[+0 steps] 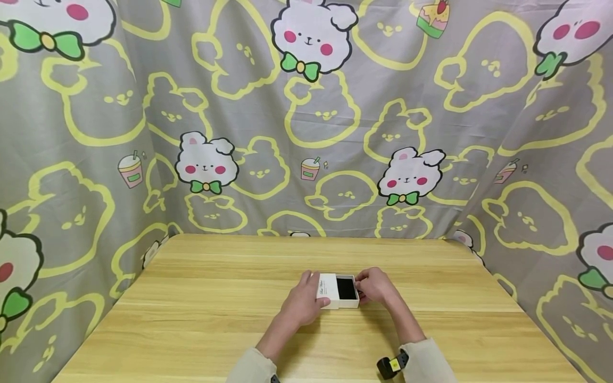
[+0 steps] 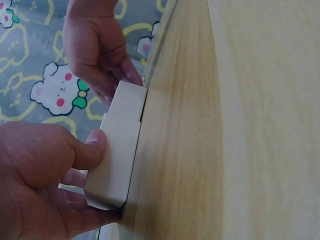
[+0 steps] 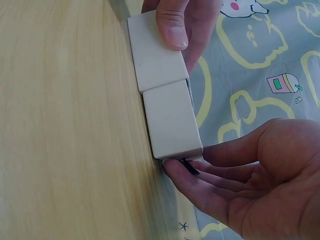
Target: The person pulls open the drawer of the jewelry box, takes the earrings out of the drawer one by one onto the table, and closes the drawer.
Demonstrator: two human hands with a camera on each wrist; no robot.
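A white slide-out box [image 1: 328, 287] with small dark script on its lid lies flat on the table. Its inner tray [image 1: 355, 305] sticks partway out of the sleeve to the right, and a black lining or insert [image 1: 347, 289] shows inside. My left hand [image 1: 303, 300] grips the outer sleeve [image 2: 114, 157], thumb on the near side and fingers round the left end. At the tray's outer end, my right hand [image 1: 375, 286] holds the edge with curled fingers. A short black ribbon tab [image 3: 190, 167] hangs from that end, between the right thumb and fingers.
The wooden table [image 1: 215, 271] extends around the box on all sides. A grey curtain [image 1: 258, 117] with cartoon rabbits hangs behind it and along both sides. Black straps with a small device [image 1: 394, 365] sit at the right wrist.
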